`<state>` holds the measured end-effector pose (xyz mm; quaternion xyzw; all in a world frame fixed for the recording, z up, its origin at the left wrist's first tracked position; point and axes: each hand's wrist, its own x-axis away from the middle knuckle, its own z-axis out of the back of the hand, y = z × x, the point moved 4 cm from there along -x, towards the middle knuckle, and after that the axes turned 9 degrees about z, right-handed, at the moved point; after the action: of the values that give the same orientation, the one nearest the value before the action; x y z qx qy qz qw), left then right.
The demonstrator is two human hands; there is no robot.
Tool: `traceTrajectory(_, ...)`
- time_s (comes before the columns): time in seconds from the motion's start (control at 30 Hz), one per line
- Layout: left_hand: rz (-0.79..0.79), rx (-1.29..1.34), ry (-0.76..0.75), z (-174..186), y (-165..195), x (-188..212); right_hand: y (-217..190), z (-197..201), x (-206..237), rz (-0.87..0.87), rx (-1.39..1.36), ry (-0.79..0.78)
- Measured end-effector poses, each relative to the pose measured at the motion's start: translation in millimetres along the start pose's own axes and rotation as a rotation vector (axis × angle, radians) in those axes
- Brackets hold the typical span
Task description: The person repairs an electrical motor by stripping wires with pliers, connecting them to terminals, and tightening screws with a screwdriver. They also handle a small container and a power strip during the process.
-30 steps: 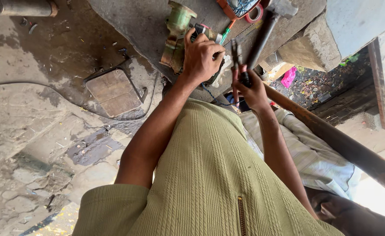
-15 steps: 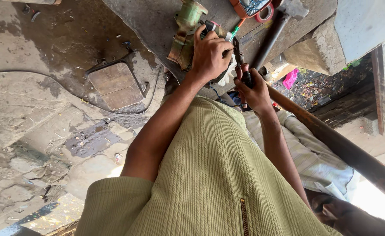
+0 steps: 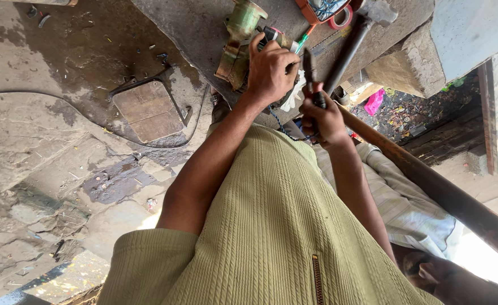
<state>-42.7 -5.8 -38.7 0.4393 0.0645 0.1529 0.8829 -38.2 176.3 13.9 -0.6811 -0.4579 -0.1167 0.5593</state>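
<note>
My left hand is clamped around a green and rusty metal fitting on the concrete slab. Just beside it, my right hand is closed on dark pliers, their long axis pointing away from me, tips level with my left knuckles. Both hands sit equally near; 1 short sideways reach separates tips and fitting.
</note>
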Motion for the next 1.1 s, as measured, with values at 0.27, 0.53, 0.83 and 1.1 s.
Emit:
traceTrajectory(0.27,-0.002,0.034,-0.023,5.8,0.1,1.1,-6.6,67.1,-27.0,-0.038,0.995,0.228)
traceTrajectory(0.53,0.048,-0.047,-0.138,11.2,1.5,-3.9,0.3,53.2,-63.3,0.368,1.307,0.349)
traceTrajectory(0.83,-0.155,-0.1,-0.277,25.4,7.9,-26.9,-19.4,43.8,-72.4,0.475,1.284,0.226)
traceTrajectory(1.1,-0.102,-0.108,-0.261,36.2,14.1,-20.4,-53.3,11.4,-107.7,0.254,0.707,-0.377)
